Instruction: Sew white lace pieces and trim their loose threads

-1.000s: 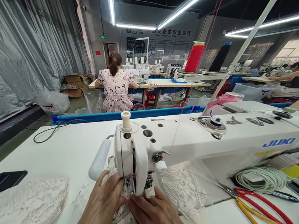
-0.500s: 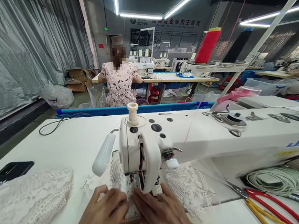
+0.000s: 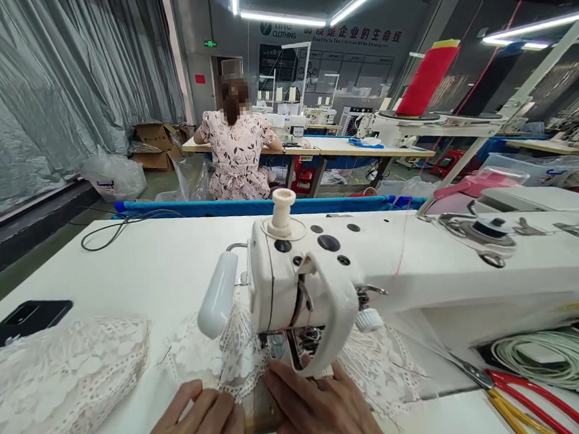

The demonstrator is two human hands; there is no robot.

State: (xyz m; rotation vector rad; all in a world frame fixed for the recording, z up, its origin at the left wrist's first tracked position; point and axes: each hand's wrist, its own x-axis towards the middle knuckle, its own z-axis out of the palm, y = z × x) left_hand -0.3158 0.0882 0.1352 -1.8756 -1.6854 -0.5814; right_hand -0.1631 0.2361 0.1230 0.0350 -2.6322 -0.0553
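Observation:
White lace fabric [image 3: 243, 358] lies under the needle end of a white sewing machine [image 3: 279, 284], and more of it spreads out right of the machine's head. My right hand [image 3: 324, 405] rests close in front of the presser foot, its fingers together and gripping the lace edge. Part of that hand is behind the machine's curved white guard [image 3: 335, 320]. Just left of the plate, my left hand [image 3: 193, 425] is closed with fingers curled down at the near edge of the lace. Its fingertips are hidden, so what they hold cannot be made out.
Another lace piece [image 3: 67, 388] and a black phone [image 3: 27, 324] lie at left. Red-handled scissors [image 3: 507, 380], a yellow-handled tool [image 3: 508, 414] and a coil of pale cord [image 3: 556, 356] sit at right. A person [image 3: 238, 147] sits ahead at another table.
My left hand has drawn back toward me and away from the needle, uncovering more lace. The right hand stays by the presser foot. The view has shifted, moving the machine rightward.

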